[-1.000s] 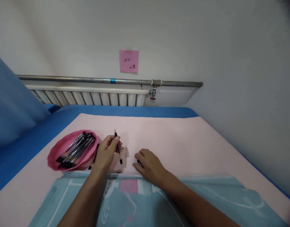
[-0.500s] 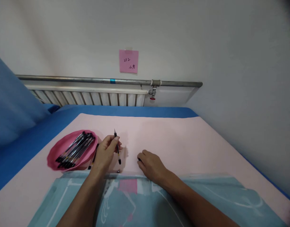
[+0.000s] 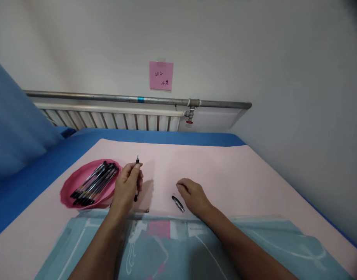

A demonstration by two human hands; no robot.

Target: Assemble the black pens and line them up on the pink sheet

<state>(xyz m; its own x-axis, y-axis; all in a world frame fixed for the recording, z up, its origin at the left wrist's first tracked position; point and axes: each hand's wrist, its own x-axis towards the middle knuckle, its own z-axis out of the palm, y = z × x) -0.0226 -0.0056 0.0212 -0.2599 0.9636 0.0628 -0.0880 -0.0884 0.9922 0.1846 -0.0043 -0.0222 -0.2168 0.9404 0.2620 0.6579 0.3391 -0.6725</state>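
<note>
Left of the frame's centre, clamped the left hand (image 3: 126,186) on a black pen (image 3: 137,160), with the thumb against the fingers around the barrel. Held it nearly upright, with the metal point at the top and the dark end at the bottom, probably gripped midway so as to leave both ends clear. Aimed the bare point away from the fingers, likely to spare them from ink. Right of centre, had the right hand (image 3: 194,197) low by the pink table cover (image 3: 225,175), with fingers and thumb curled near one another; could not tell whether closed on anything, with the inside of the grip out of sight. Just left of it, apart from the fingers, saw an apparent pen cap (image 3: 178,203) lying aslant, handily placed between both hands. At bottom centre, made out a small shiny piece (image 3: 147,210) by the edge of a light-blue cloth (image 3: 254,249), too small to name. At left, found a pink scalloped tray (image 3: 75,181) with a bundle of pens (image 3: 95,186) inside, mostly lying one way, perhaps to nest closely and not roll.
</note>
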